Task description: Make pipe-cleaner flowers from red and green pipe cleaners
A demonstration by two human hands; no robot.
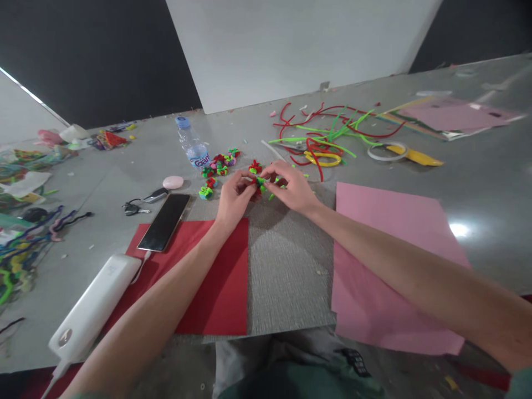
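A small red and green pipe-cleaner piece [260,182] is held between both hands over the middle of the table. My left hand [238,195] pinches its red side from the left. The fingers of my right hand [287,187] are closed on its green side. Just behind them lies a red and green pipe-cleaner flower [255,166]. More small flowers [220,165] in red, green and pink are grouped to the left, and a green and blue one [205,193] sits nearer. Short green bits lie around my right hand.
A water bottle [193,145] stands behind the flowers. Red and green pipe cleaners [328,130], yellow-handled scissors [323,159] and a tape roll [388,151] lie behind right. Red paper [220,277], a phone [164,223], a power bank [95,305] and keys are left; pink paper [386,221] is right.
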